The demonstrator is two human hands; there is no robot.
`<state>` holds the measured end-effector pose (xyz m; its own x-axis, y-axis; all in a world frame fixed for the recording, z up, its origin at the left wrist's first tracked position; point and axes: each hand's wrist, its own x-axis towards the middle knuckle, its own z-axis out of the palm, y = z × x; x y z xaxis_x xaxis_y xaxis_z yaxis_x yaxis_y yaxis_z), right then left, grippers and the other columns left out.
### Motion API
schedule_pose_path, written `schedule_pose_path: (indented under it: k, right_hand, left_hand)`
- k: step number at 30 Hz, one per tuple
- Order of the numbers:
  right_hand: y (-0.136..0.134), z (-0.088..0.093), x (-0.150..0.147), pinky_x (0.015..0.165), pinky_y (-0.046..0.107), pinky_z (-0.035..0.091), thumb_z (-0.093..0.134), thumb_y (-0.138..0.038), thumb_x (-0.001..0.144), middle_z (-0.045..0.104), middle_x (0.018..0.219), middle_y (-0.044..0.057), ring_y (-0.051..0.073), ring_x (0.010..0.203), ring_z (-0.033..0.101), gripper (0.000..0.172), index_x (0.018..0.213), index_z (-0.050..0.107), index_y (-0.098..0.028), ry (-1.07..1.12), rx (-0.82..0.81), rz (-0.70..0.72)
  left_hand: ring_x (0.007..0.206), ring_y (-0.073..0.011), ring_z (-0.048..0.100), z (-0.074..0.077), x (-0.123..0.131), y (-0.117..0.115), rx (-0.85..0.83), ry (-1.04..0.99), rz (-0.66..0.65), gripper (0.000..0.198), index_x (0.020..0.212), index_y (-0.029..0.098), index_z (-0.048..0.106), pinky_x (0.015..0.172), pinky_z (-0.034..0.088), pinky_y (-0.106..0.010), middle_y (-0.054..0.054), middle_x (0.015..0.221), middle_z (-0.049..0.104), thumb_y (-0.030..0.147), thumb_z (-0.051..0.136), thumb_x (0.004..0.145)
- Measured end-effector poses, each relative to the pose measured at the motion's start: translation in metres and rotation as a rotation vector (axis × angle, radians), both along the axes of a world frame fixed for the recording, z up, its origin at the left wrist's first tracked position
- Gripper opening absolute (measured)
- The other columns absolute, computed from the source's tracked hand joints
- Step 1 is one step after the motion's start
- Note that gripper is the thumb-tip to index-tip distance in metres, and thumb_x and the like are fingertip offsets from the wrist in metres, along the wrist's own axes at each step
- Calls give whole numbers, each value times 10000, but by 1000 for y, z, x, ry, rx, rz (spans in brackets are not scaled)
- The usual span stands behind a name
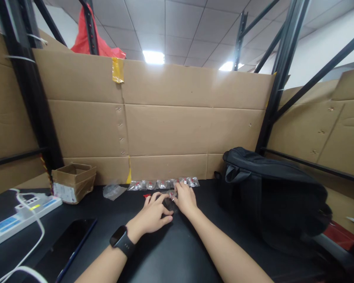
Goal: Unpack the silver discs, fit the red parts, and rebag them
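Note:
Several small clear packets (150,185) with red marks lie in a row along the foot of the cardboard wall. My left hand (153,213), below a dark watch on the wrist, is spread palm down over the black table, its fingertips by another clear packet. A small red piece (146,195) shows just beyond its fingers. My right hand (185,198) reaches to the row, with its fingers over the packets and its thumb at the clear packet (172,194) between the hands. Whether it grips that packet is too small to tell.
An open cardboard box (74,181) and a crumpled clear bag (113,191) stand at the left back. Nearer left are a white power strip (23,219) with cables and a dark phone (66,247). A large black backpack (271,196) fills the right side.

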<state>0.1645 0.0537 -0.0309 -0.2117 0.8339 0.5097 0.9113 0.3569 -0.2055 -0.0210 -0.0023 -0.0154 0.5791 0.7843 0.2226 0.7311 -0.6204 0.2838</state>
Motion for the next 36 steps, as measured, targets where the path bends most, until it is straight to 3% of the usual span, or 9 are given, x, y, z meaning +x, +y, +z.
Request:
schedule_pose_path:
  k: [4, 8, 11, 14, 17, 19, 25, 31, 36]
  right_hand:
    - [-3, 5, 1, 849, 339, 404, 767, -226, 778, 617, 1042, 53, 243, 1022, 574, 259, 956, 580, -220, -3, -18, 36]
    - [0, 15, 18, 824, 294, 431, 819, -259, 714, 613, 1037, 37, 205, 962, 582, 353, 994, 607, -217, 108, -141, 310]
    - [6, 22, 40, 790, 264, 441, 665, -160, 828, 625, 948, 22, 158, 842, 584, 140, 961, 640, -195, 213, -207, 471]
    - [10, 23, 56, 763, 239, 427, 585, 23, 744, 619, 884, 7, 142, 801, 566, 250, 870, 659, -180, 199, -187, 468]
    - [11, 20, 58, 725, 229, 421, 745, -6, 609, 617, 885, -6, 147, 791, 553, 345, 897, 672, -181, 189, -217, 449]
    - [9, 18, 53, 710, 229, 422, 840, -91, 567, 625, 882, -7, 148, 784, 549, 388, 912, 689, -183, 195, -255, 458]
    - [4, 16, 40, 703, 226, 432, 909, -188, 546, 665, 882, -5, 145, 778, 564, 408, 912, 730, -198, 188, -290, 538]
    - [8, 16, 45, 787, 258, 452, 750, -197, 787, 700, 822, 19, 158, 801, 613, 10, 792, 753, -189, 211, -270, 522]
    - [11, 15, 48, 735, 261, 484, 646, -210, 849, 726, 767, 34, 166, 746, 665, 87, 816, 709, -160, 453, -398, 547]
  left_hand:
    - [1365, -379, 299, 4, -2, 1, 13, -15, 22, 221, 928, 371, 792, 1077, 235, -637, -29, 1431, 514, 438, 586, 884]
    - [1282, -323, 403, 7, -5, 6, 49, -103, 30, 213, 868, 316, 776, 1078, 283, -548, -47, 1279, 612, 409, 585, 884]
    - [1191, -244, 501, 2, -7, 16, 68, -216, 59, 313, 1095, 317, 699, 1044, 344, -447, -40, 1208, 647, 231, 456, 918]
    - [1195, -197, 528, -7, -8, 25, 106, -278, 80, 623, 1333, 322, 528, 1022, 354, -384, -35, 1266, 624, 22, 346, 818]
    - [1235, -212, 511, -14, -8, 27, 160, -261, 109, 752, 1419, 310, 419, 1016, 340, -373, -51, 1295, 602, 0, 414, 734]
    - [1234, -246, 506, -13, -7, 26, 181, -228, 141, 703, 1375, 286, 458, 997, 341, -379, -68, 1291, 600, 52, 520, 715]
    - [1093, -245, 555, -8, -8, 25, 123, -155, 215, 128, 955, 261, 671, 940, 354, -376, -34, 1072, 687, 305, 650, 836]
    - [1066, -228, 580, -8, -11, 31, 116, -212, 211, 147, 886, 261, 715, 946, 373, -360, -29, 1024, 716, 345, 594, 888]
    - [1019, -218, 612, -9, -13, 33, 87, -275, 235, 135, 841, 244, 702, 907, 412, -328, -20, 993, 726, 319, 591, 861]
